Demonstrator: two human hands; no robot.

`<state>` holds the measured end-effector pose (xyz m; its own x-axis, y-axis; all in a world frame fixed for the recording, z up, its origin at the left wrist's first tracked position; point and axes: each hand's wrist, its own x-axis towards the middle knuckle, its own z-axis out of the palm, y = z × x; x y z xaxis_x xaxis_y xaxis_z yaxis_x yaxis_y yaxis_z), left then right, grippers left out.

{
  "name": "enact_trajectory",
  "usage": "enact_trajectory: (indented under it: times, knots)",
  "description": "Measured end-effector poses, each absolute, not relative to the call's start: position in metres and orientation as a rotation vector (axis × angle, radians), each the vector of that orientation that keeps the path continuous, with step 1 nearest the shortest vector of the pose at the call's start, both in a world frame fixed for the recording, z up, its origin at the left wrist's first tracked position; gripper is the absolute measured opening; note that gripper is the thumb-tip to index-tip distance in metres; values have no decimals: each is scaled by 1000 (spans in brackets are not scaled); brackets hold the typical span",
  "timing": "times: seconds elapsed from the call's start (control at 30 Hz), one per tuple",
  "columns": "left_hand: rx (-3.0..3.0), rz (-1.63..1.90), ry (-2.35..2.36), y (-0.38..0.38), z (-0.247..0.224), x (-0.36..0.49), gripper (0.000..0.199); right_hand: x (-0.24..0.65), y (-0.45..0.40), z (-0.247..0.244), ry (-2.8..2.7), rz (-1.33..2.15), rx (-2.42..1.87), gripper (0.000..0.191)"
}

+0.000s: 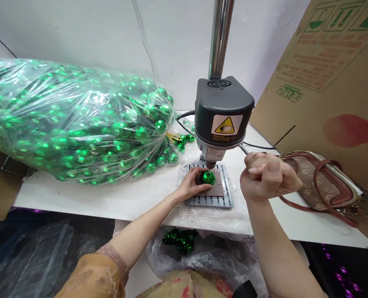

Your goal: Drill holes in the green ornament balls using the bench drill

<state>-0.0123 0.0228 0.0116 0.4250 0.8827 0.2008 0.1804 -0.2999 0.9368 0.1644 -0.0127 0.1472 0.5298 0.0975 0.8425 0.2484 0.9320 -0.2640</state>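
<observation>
A shiny green faceted ball rests on a brown board under the chuck of a small black drill press. My left hand is closed around the ball's left side, thumb in front and fingers behind. The drill bit meets the top of the ball; how deep it sits I cannot tell. To the right of the drill head, my right hand is wrapped around the press's feed lever, most of which the fist hides. Below the board lies the slotted metal base.
A large clear bag of green balls fills the left of the table, with several loose balls near its tied neck. A handbag and cardboard box stand at right. An open plastic bag with green balls is at my lap.
</observation>
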Motion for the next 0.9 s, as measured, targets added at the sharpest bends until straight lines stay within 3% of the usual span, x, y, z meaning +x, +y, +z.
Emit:
enact_trajectory:
  times: [0.53,0.77,0.9]
  knots:
    - [1682,978,933,20,10,-10,63,164,-17,132,-1093,-105,-304,39]
    - [1678,977,1029,17,16,-5,61,157,-17,195,-824,190,-597,40]
    - [1691,1103,1187,1,21,-5,51,161,-13,219,-872,257,-698,37]
